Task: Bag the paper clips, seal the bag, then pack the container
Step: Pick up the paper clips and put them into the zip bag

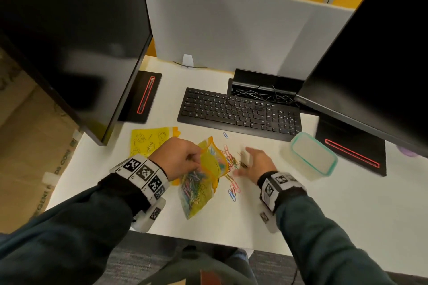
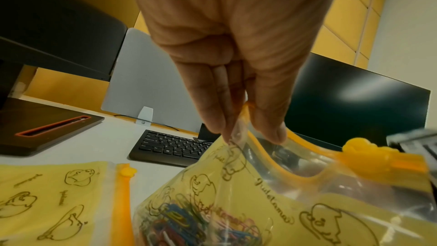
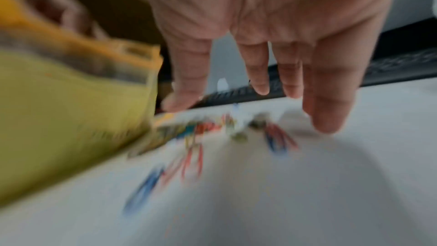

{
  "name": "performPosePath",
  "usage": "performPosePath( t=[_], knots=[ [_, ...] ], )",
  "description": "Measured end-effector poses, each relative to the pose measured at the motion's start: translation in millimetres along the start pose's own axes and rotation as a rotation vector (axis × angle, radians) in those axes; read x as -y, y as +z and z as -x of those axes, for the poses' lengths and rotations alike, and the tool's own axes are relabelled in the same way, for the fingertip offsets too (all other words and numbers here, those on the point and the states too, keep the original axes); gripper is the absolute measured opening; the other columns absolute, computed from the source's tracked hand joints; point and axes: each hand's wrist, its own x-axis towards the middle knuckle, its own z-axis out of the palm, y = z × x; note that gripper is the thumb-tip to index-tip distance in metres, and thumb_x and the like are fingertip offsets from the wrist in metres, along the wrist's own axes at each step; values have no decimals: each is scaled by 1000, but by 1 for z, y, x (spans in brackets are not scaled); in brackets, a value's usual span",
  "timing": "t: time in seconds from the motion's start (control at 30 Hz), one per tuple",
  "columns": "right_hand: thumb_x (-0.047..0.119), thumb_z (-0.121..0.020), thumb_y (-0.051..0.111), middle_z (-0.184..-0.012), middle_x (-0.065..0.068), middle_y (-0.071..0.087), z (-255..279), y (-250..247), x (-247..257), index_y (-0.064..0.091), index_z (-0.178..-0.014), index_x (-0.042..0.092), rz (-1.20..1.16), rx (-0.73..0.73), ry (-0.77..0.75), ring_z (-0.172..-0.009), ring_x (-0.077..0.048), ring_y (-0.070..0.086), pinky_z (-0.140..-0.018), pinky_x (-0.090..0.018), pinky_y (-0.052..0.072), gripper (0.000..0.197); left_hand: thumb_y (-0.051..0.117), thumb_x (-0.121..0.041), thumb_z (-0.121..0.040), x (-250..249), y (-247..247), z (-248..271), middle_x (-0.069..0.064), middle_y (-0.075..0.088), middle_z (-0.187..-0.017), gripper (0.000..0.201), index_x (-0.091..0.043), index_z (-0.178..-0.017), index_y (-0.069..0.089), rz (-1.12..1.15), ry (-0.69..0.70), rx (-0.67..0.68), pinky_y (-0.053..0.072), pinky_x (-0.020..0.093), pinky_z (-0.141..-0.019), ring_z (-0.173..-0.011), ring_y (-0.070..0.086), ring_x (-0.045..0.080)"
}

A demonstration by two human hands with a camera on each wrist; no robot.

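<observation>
Bag (image 1: pixel 203 176): soft, slippery film, part-filled; mouth pinched by left hand (image 1: pixel 178 157). Paper clips (image 1: pixel 231 164): light, loose, scattered on counter (image 1: pixel 254 215) beneath right hand (image 1: pixel 257 164), held flat, empty; best gathered in pinches.

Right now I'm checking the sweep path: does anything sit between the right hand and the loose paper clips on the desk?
Nothing visible does. The right hand hovers open just beside the loose paper clips. Past them, the left hand pinches the bag mouth open.
</observation>
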Motion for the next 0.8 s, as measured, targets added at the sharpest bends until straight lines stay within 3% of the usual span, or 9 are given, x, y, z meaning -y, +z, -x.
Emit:
performPosePath(
  t=[0.07,0.13,0.23,0.33,0.4,0.47,0.53,0.63,0.8],
  knots=[
    [48,-60,81,-158,-4,11,4,14,-3,12,-149,23,253,169,-57,-143,-31,17,-114,-44,25,115,75,-16,-69,1,0,1,3,73,-80,7,-16,-66,69,-1,4,2,53,40,-78,-95,66,20],
    [45,-60,82,-157,-3,9,7,26,-2,6,-149,21,382,199,-119,-141,-32,14,-114,-44,26,119,76,-16,-68,3,-1,0,3,74,-82,7,-16,-66,69,1,-2,7,53,41,-79,-96,66,20],
    [32,-66,80,-146,-8,29,5,35,1,21,-145,15,375,125,-142,-130,-32,31,-107,-39,35,100,76,-16,-68,3,-2,-1,2,73,-81,7,-16,-66,69,1,-7,7,54,39,-77,-92,66,18],
    [17,-71,74,-134,-7,41,3,38,-1,39,-135,16,266,47,-122,-121,-30,40,-102,-37,41,73,74,-14,-71,2,-2,-2,-2,69,-75,6,-16,-66,69,-10,-16,-4,44,20,-64,-70,57,0],
    [10,-73,69,-125,-8,46,2,39,-4,48,-126,15,194,-14,-106,-115,-30,45,-97,-35,44,57,73,-14,-71,3,-2,-2,-2,69,-75,6,-15,-67,69,-2,-22,-2,40,13,-65,-73,55,-8],
    [5,-78,63,-118,-8,50,1,38,-4,55,-118,12,158,-58,-109,-111,-31,50,-95,-34,46,41,74,-12,-70,5,-2,-3,1,73,-82,6,-14,-67,70,30,-24,2,50,23,-78,-94,62,1],
    [5,-83,57,-115,-10,53,1,37,-2,61,-116,11,136,-87,-118,-109,-31,55,-96,-32,46,34,75,-12,-70,6,-3,-3,4,74,-85,7,-14,-66,70,34,-24,8,52,32,-86,-102,63,8],
    [8,-90,50,-114,-12,59,-2,38,2,65,-113,10,145,-132,-125,-104,-29,58,-90,-28,45,28,76,-14,-70,7,-3,-2,3,74,-85,6,-13,-67,70,32,-30,5,53,34,-87,-105,62,8],
    [7,-92,42,-111,-15,62,-5,34,13,61,-110,6,195,-124,-68,-104,-30,58,-88,-33,46,26,76,-15,-69,7,-3,-2,5,74,-85,8,-14,-66,69,41,-42,22,53,39,-86,-101,65,16]
  ],
)
